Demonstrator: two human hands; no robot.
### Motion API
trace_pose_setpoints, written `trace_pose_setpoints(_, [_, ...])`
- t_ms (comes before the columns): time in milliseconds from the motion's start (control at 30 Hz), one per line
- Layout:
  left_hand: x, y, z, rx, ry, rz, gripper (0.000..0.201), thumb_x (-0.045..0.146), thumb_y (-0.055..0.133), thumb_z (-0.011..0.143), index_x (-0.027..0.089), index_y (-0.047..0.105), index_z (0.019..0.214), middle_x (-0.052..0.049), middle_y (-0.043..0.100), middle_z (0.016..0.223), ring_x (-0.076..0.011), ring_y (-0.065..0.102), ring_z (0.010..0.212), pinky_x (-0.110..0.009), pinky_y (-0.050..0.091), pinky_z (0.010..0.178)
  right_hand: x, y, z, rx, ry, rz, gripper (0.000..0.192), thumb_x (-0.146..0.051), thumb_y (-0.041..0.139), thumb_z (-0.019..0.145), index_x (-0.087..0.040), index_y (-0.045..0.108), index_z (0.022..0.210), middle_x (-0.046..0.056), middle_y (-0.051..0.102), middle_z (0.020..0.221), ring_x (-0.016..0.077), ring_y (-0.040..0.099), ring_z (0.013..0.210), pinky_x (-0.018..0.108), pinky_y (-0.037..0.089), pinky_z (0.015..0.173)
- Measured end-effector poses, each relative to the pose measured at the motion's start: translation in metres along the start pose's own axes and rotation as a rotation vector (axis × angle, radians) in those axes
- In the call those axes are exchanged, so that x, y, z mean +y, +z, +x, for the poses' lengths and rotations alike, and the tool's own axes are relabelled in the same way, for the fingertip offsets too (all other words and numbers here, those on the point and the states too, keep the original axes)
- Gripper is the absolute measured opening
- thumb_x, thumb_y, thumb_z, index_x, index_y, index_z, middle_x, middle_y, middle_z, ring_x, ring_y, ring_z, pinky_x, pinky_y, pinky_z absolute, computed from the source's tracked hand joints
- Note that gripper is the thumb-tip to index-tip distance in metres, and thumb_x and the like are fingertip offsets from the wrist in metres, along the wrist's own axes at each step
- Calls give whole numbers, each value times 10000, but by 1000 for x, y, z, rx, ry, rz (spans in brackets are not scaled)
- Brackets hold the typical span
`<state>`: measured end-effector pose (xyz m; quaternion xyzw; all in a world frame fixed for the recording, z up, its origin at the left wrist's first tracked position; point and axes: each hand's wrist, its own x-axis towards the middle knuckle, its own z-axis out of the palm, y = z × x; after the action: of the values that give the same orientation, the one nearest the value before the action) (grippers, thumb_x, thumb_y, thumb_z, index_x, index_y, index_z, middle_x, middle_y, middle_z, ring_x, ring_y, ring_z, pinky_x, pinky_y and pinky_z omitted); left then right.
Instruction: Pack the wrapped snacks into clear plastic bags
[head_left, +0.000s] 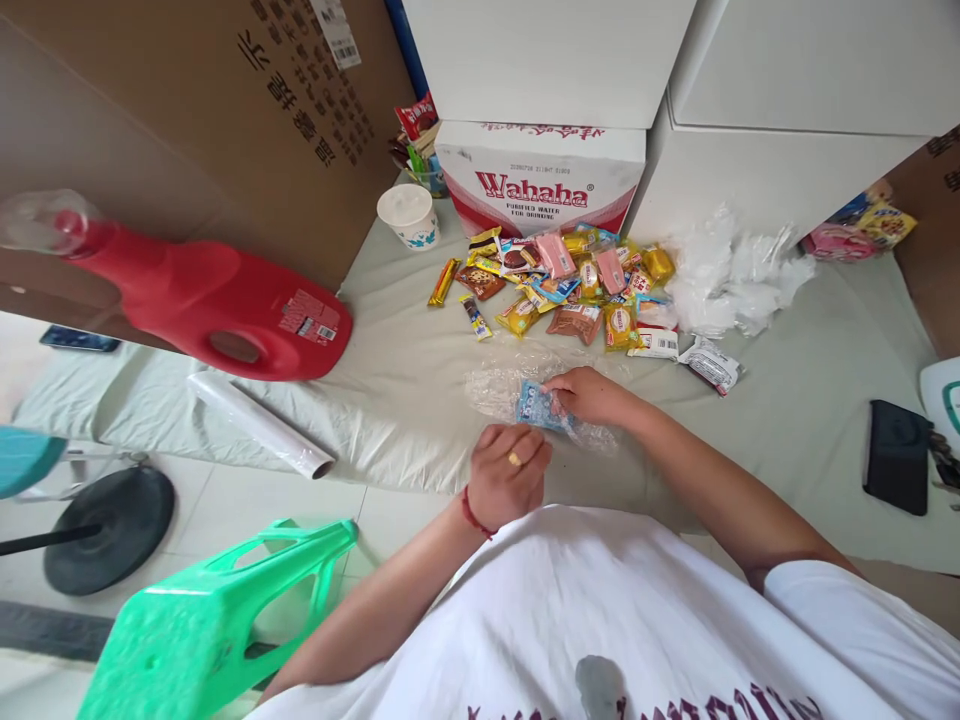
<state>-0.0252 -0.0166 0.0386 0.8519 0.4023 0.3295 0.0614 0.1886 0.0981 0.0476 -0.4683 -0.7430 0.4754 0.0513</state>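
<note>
A small blue snack packet (535, 404) with white lettering lies among crinkled clear plastic (491, 390) near the front edge of the cloth. The fingers of my right hand (592, 395) are closed on the packet's right end, partly covering it. Just in front of the packet, my left hand (511, 470) is curled into a fist, with a ring on one finger and a red cord at the wrist. Whatever its fingers hold, if anything, is hidden from above. Behind both hands sits a pile of wrapped snacks (577, 318), in yellow, pink, brown and blue wrappers.
A Wahaha water carton (540, 185) stands behind the snacks, beside a paper cup (409, 215). Clear plastic bags (731, 270) lie rightward, with a dark phone (896, 455) farther along. At left are a red jug (240, 300), a plastic film roll (259, 420) and a green stool (202, 620).
</note>
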Motion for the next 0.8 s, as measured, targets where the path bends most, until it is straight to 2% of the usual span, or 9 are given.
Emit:
trace_pose_setpoints(100, [-6, 26, 19, -85, -198, 48, 370, 133, 434, 986, 242, 720, 1194, -103, 767, 1198, -249, 663, 1179, -448, 432, 957, 4, -1, 2, -12, -8, 36, 384, -116, 476, 911, -165, 800, 1111, 25, 799, 834, 176, 729, 796, 253, 517, 744])
trace_pose_setpoints(167, [-17, 37, 31, -140, -285, 81, 354, 133, 456, 992, 239, 733, 1184, -97, 772, 1215, -257, 644, 1216, -459, 404, 984, 8, -4, 3, -29, 6, 67, 376, -126, 463, 926, -162, 786, 1115, 26, 789, 833, 170, 718, 776, 251, 510, 727])
trace_pose_setpoints(267, [-30, 45, 37, -222, -274, 103, 303, 140, 509, 989, 246, 753, 1135, -75, 785, 1196, -269, 627, 1213, -460, 381, 984, 17, -13, 4, -8, 62, 66, 359, -143, 464, 938, -152, 759, 1144, 18, 758, 783, 155, 680, 702, 244, 485, 691])
trace_pose_setpoints(333, [-33, 47, 35, -232, -249, 114, 289, 155, 521, 1000, 254, 754, 1139, -62, 782, 1214, -272, 617, 1211, -460, 373, 988, 22, -19, 3, 33, 94, 36, 315, -183, 504, 936, -150, 754, 1124, 9, 732, 743, 151, 641, 661, 242, 456, 658])
trace_pose_setpoints(433, [-32, 48, 32, -226, -236, 130, 288, 157, 532, 1002, 269, 754, 1146, -58, 776, 1227, -277, 596, 1223, -459, 370, 984, 29, -23, -1, 88, 94, -11, 284, -295, 545, 954, -153, 759, 1073, 6, 707, 731, 149, 602, 664, 239, 410, 632])
trace_pose_setpoints(533, [-28, 48, 31, -237, -273, 165, 308, 152, 525, 997, 284, 760, 1143, -81, 752, 1249, -291, 577, 1212, -461, 380, 955, 37, -20, -9, 119, 73, -52, 368, -409, 580, 963, -162, 730, 1190, -4, 694, 749, 148, 578, 659, 239, 383, 616])
trace_pose_setpoints(600, [-27, 48, 31, -261, -311, 196, 324, 181, 509, 1007, 292, 752, 1189, -109, 737, 1221, -300, 579, 1143, -460, 390, 913, 42, -20, -15, 100, 102, -126, 341, -373, 625, 942, -177, 726, 1201, -6, 704, 764, 149, 589, 666, 240, 385, 626])
trace_pose_setpoints(700, [-26, 48, 33, -326, -339, 244, 374, 211, 465, 1023, 273, 709, 1300, -146, 713, 1098, -302, 567, 1019, -458, 394, 849, 42, -25, -17, 88, 204, -321, 183, -266, 655, 914, -194, 769, 1037, 33, 748, 841, 176, 642, 746, 256, 401, 668])
trace_pose_setpoints(800, [-26, 48, 37, -374, -318, 295, 394, 191, 444, 1021, 254, 690, 1323, -148, 685, 1034, -303, 550, 999, -455, 397, 835, 32, -33, -7, 199, 253, -432, 220, -301, 614, 962, -189, 773, 1067, 113, 768, 1016, 249, 682, 892, 303, 448, 731])
